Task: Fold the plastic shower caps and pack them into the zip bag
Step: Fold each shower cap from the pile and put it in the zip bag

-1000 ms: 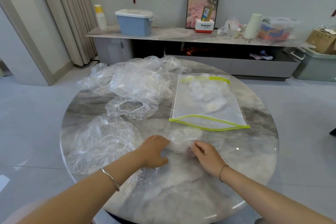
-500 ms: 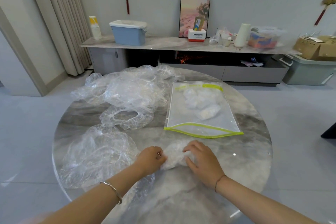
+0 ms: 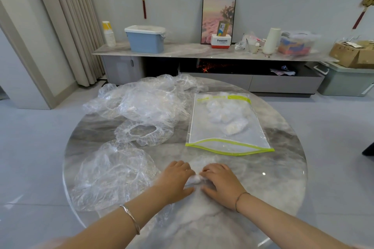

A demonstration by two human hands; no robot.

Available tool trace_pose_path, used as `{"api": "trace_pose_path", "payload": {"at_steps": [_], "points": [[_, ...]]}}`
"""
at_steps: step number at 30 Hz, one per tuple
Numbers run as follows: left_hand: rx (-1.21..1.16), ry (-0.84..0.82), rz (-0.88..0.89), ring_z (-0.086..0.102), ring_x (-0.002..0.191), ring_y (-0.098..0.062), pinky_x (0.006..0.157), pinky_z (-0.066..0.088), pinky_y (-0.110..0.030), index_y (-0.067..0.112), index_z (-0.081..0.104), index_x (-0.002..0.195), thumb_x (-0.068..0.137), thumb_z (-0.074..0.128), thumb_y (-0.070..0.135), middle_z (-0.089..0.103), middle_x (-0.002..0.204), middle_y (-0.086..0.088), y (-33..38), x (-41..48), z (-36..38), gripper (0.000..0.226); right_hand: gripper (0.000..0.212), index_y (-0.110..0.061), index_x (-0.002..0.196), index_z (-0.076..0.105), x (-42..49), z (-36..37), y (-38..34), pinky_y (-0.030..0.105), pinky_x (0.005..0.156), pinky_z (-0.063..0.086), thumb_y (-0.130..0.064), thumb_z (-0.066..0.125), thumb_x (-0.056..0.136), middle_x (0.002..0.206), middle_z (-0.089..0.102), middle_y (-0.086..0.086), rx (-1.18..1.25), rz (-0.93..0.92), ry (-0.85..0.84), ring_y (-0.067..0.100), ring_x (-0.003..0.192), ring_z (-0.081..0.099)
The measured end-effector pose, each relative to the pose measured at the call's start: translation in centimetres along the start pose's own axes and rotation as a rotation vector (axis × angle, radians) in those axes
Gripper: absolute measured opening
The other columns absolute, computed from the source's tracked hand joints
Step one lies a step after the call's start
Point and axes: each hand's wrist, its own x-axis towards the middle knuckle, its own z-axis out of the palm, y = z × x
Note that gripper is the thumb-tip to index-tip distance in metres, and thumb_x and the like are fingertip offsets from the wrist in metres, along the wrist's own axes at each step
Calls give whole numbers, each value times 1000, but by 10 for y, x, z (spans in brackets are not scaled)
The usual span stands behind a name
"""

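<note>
**A:** Where were your hands at that point?

**B:** Close to me, low on the round grey marble-patterned table point(image 3: 283, 178). My left hand point(image 3: 176, 180) and right hand point(image 3: 221, 182) faced each other. Each grip was cupped round the small white wad of folded plastic shower cap point(image 3: 194, 179), fingers arched over it and thumbs low on the near side. The wad lay on the table between them, near the bag but not touching it.

**A:** How would you finish that fold well?

**B:** I judged it needed flat, even pressure to drive the air out. One hand should stay weighted on it while the other changes hold, since film that thin would likely spring open.

**A:** And the materials?

**B:** All thin, clear, crinkly film with gathered rims. Left of my hands lay a flattened clear shower cap point(image 3: 113, 174). Beyond it was a ring-shaped clear cap with a puckered rim point(image 3: 143, 132), and farther off a loose heap of clear caps point(image 3: 145, 101). To the right lay the flat transparent zip bag with lime-green edging point(image 3: 226, 143), holding white folded bundles point(image 3: 228, 119) in its far half. I couldn't tell whether its mouth was open.
</note>
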Motion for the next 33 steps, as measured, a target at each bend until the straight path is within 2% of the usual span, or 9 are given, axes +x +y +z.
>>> {"api": "trace_pose_path", "payload": {"at_steps": [6, 10, 13, 18, 23, 27, 29, 31, 33], "points": [[-76, 83, -179, 42, 120, -15, 99, 24, -22, 21, 56, 121, 92, 50, 34, 53, 123, 5, -4, 3, 3, 33, 31, -17, 113, 60, 5, -2, 0, 22, 90, 26, -25, 50, 85, 111, 55, -2, 4, 100, 42, 19, 104, 50], [-180, 98, -254, 49, 111, -18, 89, 26, -21, 19, 59, 115, 95, 47, 36, 60, 112, -2, -5, 5, -3, 29, 8, -19, 87, 64, 6, -6, 2, 26, 83, 40, -26, 60, 86, 93, 63, -3, 183, 215, 89, 15, 91, 57], [-274, 90, -311, 54, 100, -21, 76, 26, -22, 15, 60, 107, 96, 48, 38, 63, 99, -4, -4, 4, -7, 28, 23, -29, 66, 52, 7, -9, 5, 23, 68, 40, -25, 65, 84, 70, 59, -6, 420, 351, 50, 11, 70, 53], [-470, 26, -427, 60, 93, -21, 78, 38, -25, 15, 58, 108, 93, 54, 36, 60, 84, 2, -2, 2, -9, 26, 22, -23, 72, 51, 5, -8, 5, 17, 56, 40, -14, 68, 83, 63, 56, 2, 673, 518, 52, 8, 54, 48], [-162, 154, -127, 44, 124, -18, 104, 25, -26, 23, 43, 135, 93, 46, 36, 48, 133, 4, 2, 2, -9, 45, 25, -23, 72, 49, 9, -3, 9, 16, 52, 36, -14, 72, 79, 54, 47, -7, 615, 570, 55, 7, 51, 44], [42, -36, 143, 51, 126, -16, 107, 36, -38, 25, 52, 133, 97, 25, 52, 53, 137, 5, 5, -8, 3, 53, 22, -17, 74, 50, 10, -3, 9, 14, 49, 34, -15, 72, 78, 52, 47, -7, 602, 584, 65, 0, 42, 44], [71, -169, 99, 37, 137, -18, 112, 21, -44, 23, 40, 143, 95, 3, 60, 38, 149, 3, 8, -14, 4, 71, 23, -17, 73, 49, 10, -3, 10, 20, 54, 39, -16, 72, 77, 55, 48, -6, 615, 600, 79, 4, 47, 47], [42, -201, 124, 5, 147, -16, 117, -6, -38, 24, 13, 152, 81, -9, 68, 6, 159, 5, 9, -15, 8, 86, 26, -19, 72, 48, 9, -5, 13, 25, 59, 40, -18, 74, 75, 58, 49, -5, 619, 629, 91, 10, 53, 47], [8, -239, 100, -9, 146, -13, 116, -12, -33, 27, 1, 152, 71, -13, 70, -8, 159, 8, 11, -13, 8, 92, 28, -21, 71, 48, 7, -8, 17, 28, 60, 40, -20, 76, 72, 57, 50, -5, 598, 656, 96, 11, 54, 46]]}}
